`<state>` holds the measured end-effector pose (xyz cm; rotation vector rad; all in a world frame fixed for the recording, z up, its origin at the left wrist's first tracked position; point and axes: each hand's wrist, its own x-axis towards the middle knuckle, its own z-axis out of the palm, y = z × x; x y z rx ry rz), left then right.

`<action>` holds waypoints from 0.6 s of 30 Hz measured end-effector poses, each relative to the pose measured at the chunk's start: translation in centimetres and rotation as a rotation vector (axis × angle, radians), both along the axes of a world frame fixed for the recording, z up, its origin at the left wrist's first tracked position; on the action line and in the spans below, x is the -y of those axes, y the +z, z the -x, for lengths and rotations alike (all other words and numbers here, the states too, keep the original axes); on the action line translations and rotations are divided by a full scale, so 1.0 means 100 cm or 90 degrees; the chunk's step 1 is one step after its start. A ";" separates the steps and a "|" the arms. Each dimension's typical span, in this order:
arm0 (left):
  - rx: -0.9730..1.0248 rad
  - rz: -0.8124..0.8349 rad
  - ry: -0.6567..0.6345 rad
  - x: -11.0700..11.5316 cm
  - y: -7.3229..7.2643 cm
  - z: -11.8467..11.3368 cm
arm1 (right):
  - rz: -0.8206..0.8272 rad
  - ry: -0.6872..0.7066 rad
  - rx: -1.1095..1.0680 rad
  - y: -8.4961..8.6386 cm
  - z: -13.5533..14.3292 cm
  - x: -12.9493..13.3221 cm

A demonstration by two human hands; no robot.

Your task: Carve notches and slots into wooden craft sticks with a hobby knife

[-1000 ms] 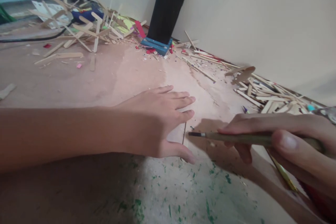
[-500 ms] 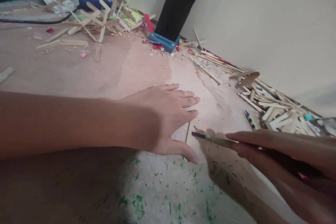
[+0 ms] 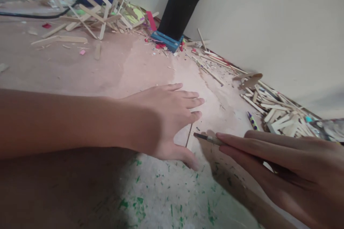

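My left hand [image 3: 166,118] lies flat, palm down, fingers spread, on a pale surface [image 3: 193,87]. A thin dark line [image 3: 189,135], a slit or a drawn mark, runs between its thumb and forefinger. My right hand [image 3: 279,164] is closed on a slim tool [image 3: 208,138] with a dark flat tip and a beige handle; whether it is a brush or a blade I cannot tell. The tip points left, just right of the line, at or slightly above the surface. Most of the handle is hidden by my fingers.
Craft sticks [image 3: 104,14] and paper scraps are heaped at the back left, with a black cable [image 3: 32,15]. A black post [image 3: 185,3] on a blue base [image 3: 168,41] stands by the wall [image 3: 268,21]. More sticks [image 3: 285,116] and a crayon [image 3: 252,121] lie at right. Green flecks [image 3: 139,202] mark the front.
My right hand has come further into view from the right, its fingertips closer to the tool's tip. The tip has barely shifted. My left hand stays spread in place.
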<state>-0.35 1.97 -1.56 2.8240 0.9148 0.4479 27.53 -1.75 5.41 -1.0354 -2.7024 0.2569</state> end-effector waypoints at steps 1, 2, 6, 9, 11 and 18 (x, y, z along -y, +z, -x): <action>-0.003 0.002 0.001 0.000 0.000 0.000 | -0.003 0.013 0.001 0.000 -0.001 -0.001; -0.008 0.005 0.004 0.000 0.001 0.000 | -0.007 0.024 0.003 0.000 -0.002 -0.003; -0.040 0.031 0.017 0.001 0.006 0.001 | -0.027 0.036 0.016 -0.001 -0.004 -0.004; -0.056 0.055 0.019 0.002 0.009 0.001 | -0.038 0.044 0.006 -0.003 -0.004 -0.003; -0.053 0.063 0.018 0.002 0.010 0.001 | -0.037 0.028 0.001 -0.005 -0.004 -0.002; 0.002 0.022 0.014 0.003 0.000 0.003 | -0.045 0.013 0.009 -0.004 -0.007 -0.002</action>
